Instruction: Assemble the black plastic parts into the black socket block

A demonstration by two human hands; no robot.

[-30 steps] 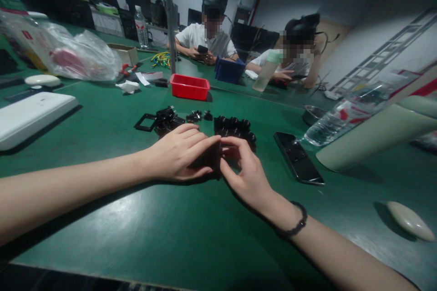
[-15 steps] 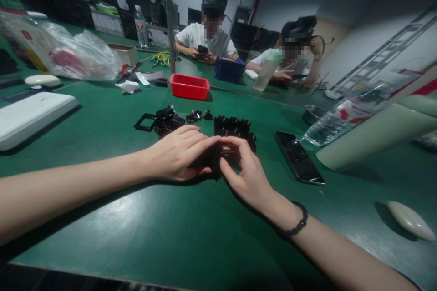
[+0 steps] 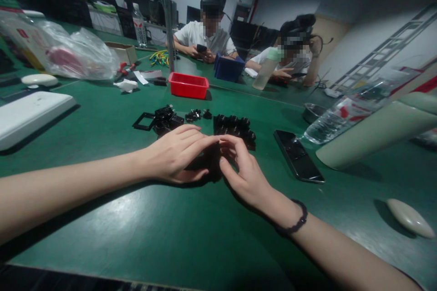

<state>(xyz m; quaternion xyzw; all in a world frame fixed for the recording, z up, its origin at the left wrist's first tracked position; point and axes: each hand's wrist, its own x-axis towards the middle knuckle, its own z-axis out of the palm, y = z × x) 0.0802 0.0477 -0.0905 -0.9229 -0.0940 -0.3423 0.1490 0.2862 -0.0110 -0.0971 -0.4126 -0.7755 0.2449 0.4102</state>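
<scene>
My left hand (image 3: 177,152) curves over a black plastic part (image 3: 214,163) just above the green table (image 3: 143,232), its fingers along the top and its thumb underneath. From the other side my right hand (image 3: 244,168) grips the same part, fingertips at its upper edge and thumb against its side. The fingertips of both hands meet on top. Most of the part is in shadow, so its exact kind is unclear. Behind the hands lie a black block of round pieces (image 3: 235,127), a pile of black parts (image 3: 165,118) with a square frame (image 3: 144,121), and small black bits (image 3: 194,115).
Farther back stand a red bin (image 3: 189,86) and a blue bin (image 3: 228,69). A phone (image 3: 297,157), a pale green bottle (image 3: 368,134) and a water bottle (image 3: 331,120) are at the right. At the left is a white box (image 3: 34,116). Two people sit opposite.
My left thumb has drawn slightly away from the black plastic part. The whole view has shifted a little; my right hand keeps its grip.
</scene>
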